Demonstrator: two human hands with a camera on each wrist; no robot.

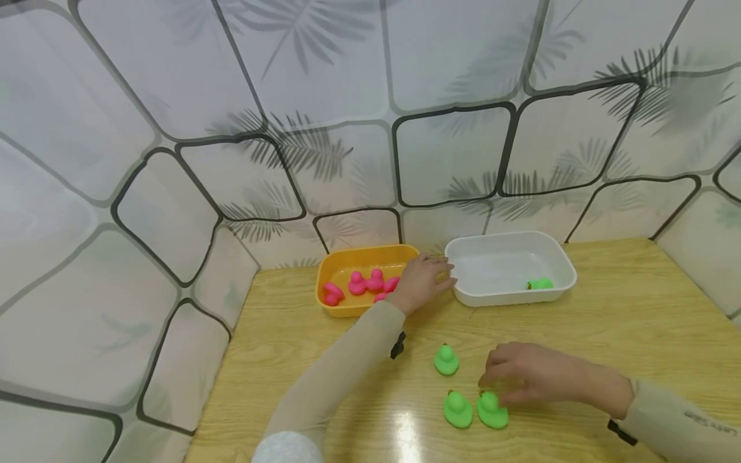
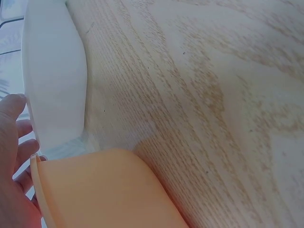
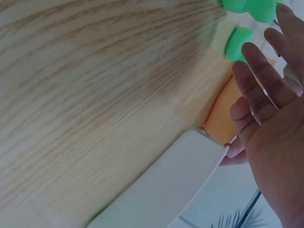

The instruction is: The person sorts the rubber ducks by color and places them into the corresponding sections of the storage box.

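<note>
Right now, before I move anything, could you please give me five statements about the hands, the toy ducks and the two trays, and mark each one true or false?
1. One green toy duck shows in the white tray. True.
2. The orange tray holds green toy ducks. False: those visible in it are pink toy ducks.
3. Three green toy ducks sit on the wood-grain table. True.
4. The right hand is inside the white tray. False: it is at the rightmost of those three.
5. The left hand is near both trays. True.

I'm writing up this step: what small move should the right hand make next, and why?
Probably the right hand should pinch the nearest green toy duck: the hand is right by it, and the white tray holds another green toy duck, with room left.
</note>
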